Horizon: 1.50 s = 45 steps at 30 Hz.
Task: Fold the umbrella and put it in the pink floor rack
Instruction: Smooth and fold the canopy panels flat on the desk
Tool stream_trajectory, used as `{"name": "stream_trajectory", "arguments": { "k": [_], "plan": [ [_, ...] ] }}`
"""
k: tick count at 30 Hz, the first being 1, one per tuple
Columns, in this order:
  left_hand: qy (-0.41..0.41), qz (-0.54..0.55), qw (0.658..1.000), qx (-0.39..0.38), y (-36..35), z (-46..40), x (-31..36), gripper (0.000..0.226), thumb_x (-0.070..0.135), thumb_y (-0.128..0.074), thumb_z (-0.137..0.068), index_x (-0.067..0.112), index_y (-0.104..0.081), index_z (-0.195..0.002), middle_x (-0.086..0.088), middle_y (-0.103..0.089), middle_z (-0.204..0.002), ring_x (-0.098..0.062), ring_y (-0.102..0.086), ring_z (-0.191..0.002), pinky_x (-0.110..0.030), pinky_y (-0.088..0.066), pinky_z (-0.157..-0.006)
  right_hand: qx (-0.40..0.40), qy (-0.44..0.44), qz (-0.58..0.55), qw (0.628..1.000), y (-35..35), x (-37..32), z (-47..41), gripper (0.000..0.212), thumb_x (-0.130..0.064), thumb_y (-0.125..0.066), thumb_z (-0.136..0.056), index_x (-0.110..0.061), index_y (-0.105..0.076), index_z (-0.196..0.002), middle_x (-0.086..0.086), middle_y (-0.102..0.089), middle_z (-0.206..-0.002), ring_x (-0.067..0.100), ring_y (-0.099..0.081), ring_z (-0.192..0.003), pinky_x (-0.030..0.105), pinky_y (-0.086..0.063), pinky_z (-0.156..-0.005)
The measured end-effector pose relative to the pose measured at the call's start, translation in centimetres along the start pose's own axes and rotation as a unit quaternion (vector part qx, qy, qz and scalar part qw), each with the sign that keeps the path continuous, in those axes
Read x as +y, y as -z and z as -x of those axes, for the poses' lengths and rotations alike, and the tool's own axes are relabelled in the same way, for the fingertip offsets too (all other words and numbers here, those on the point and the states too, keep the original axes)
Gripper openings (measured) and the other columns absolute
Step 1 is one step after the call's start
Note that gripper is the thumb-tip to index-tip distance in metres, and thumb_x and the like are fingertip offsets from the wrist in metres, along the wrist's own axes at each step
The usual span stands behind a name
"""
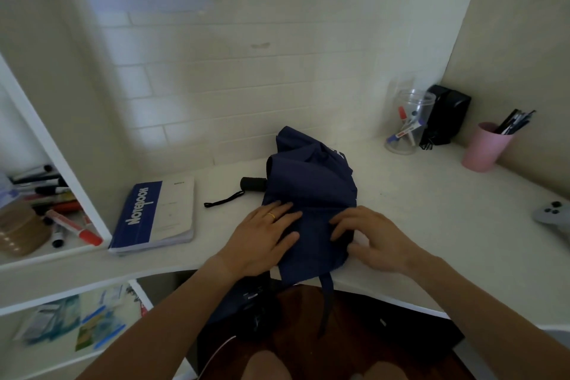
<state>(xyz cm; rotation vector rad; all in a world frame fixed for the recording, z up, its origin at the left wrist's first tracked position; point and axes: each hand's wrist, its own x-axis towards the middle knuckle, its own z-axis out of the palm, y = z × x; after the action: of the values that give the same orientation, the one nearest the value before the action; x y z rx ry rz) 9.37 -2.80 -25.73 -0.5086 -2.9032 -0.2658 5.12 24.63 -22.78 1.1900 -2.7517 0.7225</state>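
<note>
Centrally, the collapsed navy-blue fabric umbrella [310, 194] lay on the white desk [431, 210], its black cylindrical handle [253, 184] and wrist strap [223, 199] pointing left, its near edge overhanging the desk front. The left hand [265, 239] lay palm-down on the canopy's left side, fingers extended and slightly spread, its grip open and merely pressing; a gold ring [271, 215] showed on one finger. The right hand [371, 239] rested at the canopy's right edge, fingers curled onto a fold; whether its grip pinched the cloth could not be told. Both forearms reached up from below. A blue-and-white notebook [155, 214] lay left of the umbrella, apart from it.
</note>
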Motion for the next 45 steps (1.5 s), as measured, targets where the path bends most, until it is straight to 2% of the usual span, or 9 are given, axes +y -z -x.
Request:
{"name": "stream_trajectory", "arguments": {
  "k": [7,11,18,23,28,33,36,40,45],
  "plan": [
    [0.036,-0.06,0.996,-0.059,-1.2,-1.6,-0.1,0.076,0.072,-0.013,-0.093,0.037,-0.019,-0.16,-0.004,-0.016,-0.17,-0.03,-0.008,-0.156,-0.043,0.0,-0.127,-0.025,0.003,0.121,0.992,-1.3,1.9,-4.0,0.042,-0.046,-0.049,-0.096,-0.025,-0.061,-0.131,-0.007,-0.063,-0.129,0.017,-0.055,-0.118,0.031,-0.043,-0.102],
    [-0.09,-0.047,0.995,0.021,-1.3,-0.9,0.1,0.058,0.052,-0.029,-0.105,0.024,-0.037,-0.156,0.0,-0.03,-0.166,-0.017,-0.023,-0.153,-0.038,-0.012,-0.127,-0.035,0.02,0.154,0.987,-2.1,2.3,-3.2,0.058,-0.056,-0.043,-0.095,-0.025,-0.052,-0.143,-0.007,-0.052,-0.146,0.015,-0.045,-0.134,0.029,-0.034,-0.114],
    [-0.109,-0.01,0.991,-0.078,-2.3,0.8,-0.6,0.059,0.062,-0.016,-0.106,0.045,0.0,-0.159,0.013,0.007,-0.17,-0.004,0.011,-0.154,-0.032,0.003,-0.127,-0.178,0.006,0.144,0.973,-2.3,3.9,-0.1,0.066,-0.067,-0.021,-0.099,-0.046,0.004,-0.156,-0.02,0.015,-0.165,-0.004,0.021,-0.148,0.025,0.01,-0.122],
    [-0.115,-0.025,0.991,-0.061,-1.9,0.7,-0.8,0.06,0.065,-0.025,-0.104,0.049,-0.003,-0.158,0.009,0.001,-0.17,-0.013,-0.002,-0.156,-0.031,0.001,-0.126,-0.113,-0.005,0.098,0.989,-1.7,2.4,-0.8,0.071,-0.072,-0.018,-0.094,-0.04,-0.017,-0.157,-0.015,-0.009,-0.166,0.002,-0.001,-0.153,0.032,-0.006,-0.126],
    [-0.097,0.002,0.993,-0.074,-0.8,1.7,-1.7,0.067,0.071,-0.028,-0.101,0.048,-0.006,-0.159,0.009,-0.01,-0.17,-0.01,-0.009,-0.153,-0.022,0.0,-0.124,-0.171,0.003,0.174,0.97,-2.4,2.8,0.4,0.065,-0.067,-0.017,-0.099,-0.047,0.008,-0.155,-0.016,0.017,-0.164,0.002,0.021,-0.15,0.034,0.011,-0.124],
    [-0.061,0.01,0.995,-0.081,-0.6,3.6,-3.0,0.075,0.075,-0.021,-0.099,0.037,-0.009,-0.162,0.01,-0.007,-0.17,-0.007,-0.002,-0.155,-0.033,-0.003,-0.127,-0.152,-0.015,0.1,0.983,-1.5,2.4,0.4,0.065,-0.07,-0.029,-0.096,-0.042,-0.024,-0.155,-0.015,-0.025,-0.162,0.008,-0.021,-0.15,0.035,-0.016,-0.124],
    [-0.01,0.123,0.992,-0.004,-0.4,4.3,-2.3,0.063,0.066,-0.036,-0.101,0.035,-0.032,-0.156,0.01,-0.037,-0.16,-0.006,-0.035,-0.144,-0.027,-0.024,-0.122,0.049,-0.022,0.028,0.998,-1.3,1.3,0.3,0.041,-0.056,-0.055,-0.09,-0.032,-0.06,-0.123,-0.014,-0.061,-0.122,0.012,-0.06,-0.111,0.029,-0.05,-0.094],
    [0.082,0.135,0.974,0.16,-0.6,4.1,-0.2,0.057,0.062,-0.06,-0.09,0.02,-0.054,-0.127,0.004,-0.063,-0.119,-0.011,-0.06,-0.102,-0.03,-0.053,-0.089,0.232,-0.002,0.055,0.971,-1.4,-0.7,-0.6,0.054,-0.022,-0.081,-0.075,-0.02,-0.055,-0.122,-0.002,-0.052,-0.127,0.017,-0.056,-0.112,0.028,-0.052,-0.09],
    [0.031,0.149,0.952,0.267,0.1,3.4,1.1,0.06,0.027,-0.086,-0.074,0.014,-0.057,-0.125,-0.006,-0.053,-0.128,-0.015,-0.051,-0.118,-0.025,-0.047,-0.098,0.193,0.013,0.072,0.979,-0.5,-1.3,-1.0,0.077,-0.011,-0.079,-0.074,-0.023,-0.047,-0.143,-0.006,-0.059,-0.128,0.017,-0.048,-0.12,0.034,-0.044,-0.105]
  ]
}}
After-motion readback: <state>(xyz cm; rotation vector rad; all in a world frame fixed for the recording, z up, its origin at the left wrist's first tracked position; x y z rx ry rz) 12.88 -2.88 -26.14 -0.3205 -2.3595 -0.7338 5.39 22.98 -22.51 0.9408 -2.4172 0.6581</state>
